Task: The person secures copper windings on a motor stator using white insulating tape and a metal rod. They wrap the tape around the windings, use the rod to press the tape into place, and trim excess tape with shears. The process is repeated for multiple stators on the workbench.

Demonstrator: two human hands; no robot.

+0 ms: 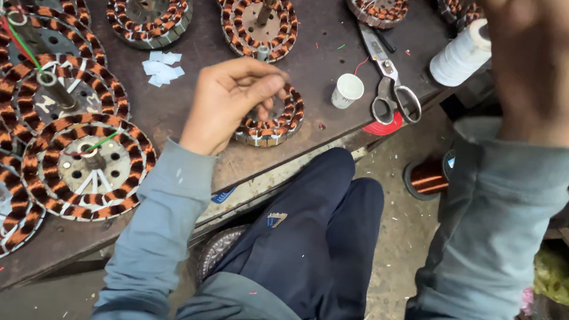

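The left hand (pixel 224 103) hangs over a small wound ring (pixel 271 121) of copper coils near the front edge of the dark, scuffed worktop (pixel 192 42). Its thumb and fingers are pressed together at the tips, as if pinching something too fine to make out, just above the ring. The ring is a flat circle of ribbed, orange-brown wire bundles tied with pale bands around a metal core.

The right hand (pixel 554 60) is raised close to the camera and blurred; I cannot tell whether it is spread or closed. Both arms wear soft grey-blue sleeves.

Many larger coil discs of the same make lie around: about seven stacked at the left, several more along the back edge. There is one pair of steel scissors (pixel 392 87), one small white paper cup (pixel 347 90), one white spool of thread (pixel 462 55), and one little heap of white paper scraps (pixel 162 68).
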